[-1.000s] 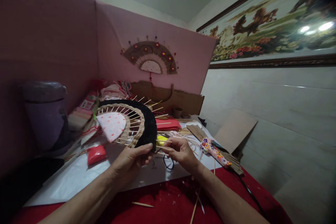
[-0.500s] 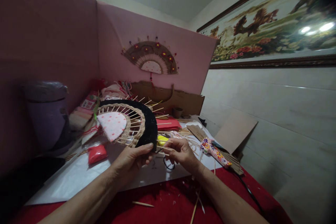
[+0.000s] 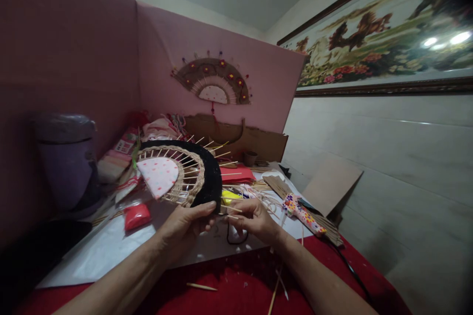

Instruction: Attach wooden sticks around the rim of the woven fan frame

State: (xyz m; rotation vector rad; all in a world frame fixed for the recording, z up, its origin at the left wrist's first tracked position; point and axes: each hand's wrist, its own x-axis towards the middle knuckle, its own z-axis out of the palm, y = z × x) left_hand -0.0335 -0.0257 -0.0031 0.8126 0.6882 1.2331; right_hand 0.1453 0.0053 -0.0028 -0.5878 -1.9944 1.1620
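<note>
My left hand (image 3: pixel 190 224) is closed on the lower right end of a half-round fan (image 3: pixel 209 177), thumb on top and fingers beneath. The fan has a dotted white centre, a woven tan band and a wide black band, with thin wooden sticks jutting past its edge. At that same end, my right hand (image 3: pixel 251 216) pinches a thin black cord beside the last sticks. A loop of the cord (image 3: pixel 237 243) hangs below the fingers. The exact grip of the right fingertips is partly hidden.
A red packet (image 3: pixel 136 217) lies left on white sheeting, with a purple lidded container (image 3: pixel 68 162) behind. A flower-patterned glue gun (image 3: pixel 305 214) rests on corrugated cardboard at right. A loose stick (image 3: pixel 201 286) lies on the red cloth. A finished fan (image 3: pixel 214 78) hangs on the pink panel.
My right hand has shifted slightly left and down, closer to the fan's end. The cord loop under it hangs wider and lower. My left hand and the fan stay put.
</note>
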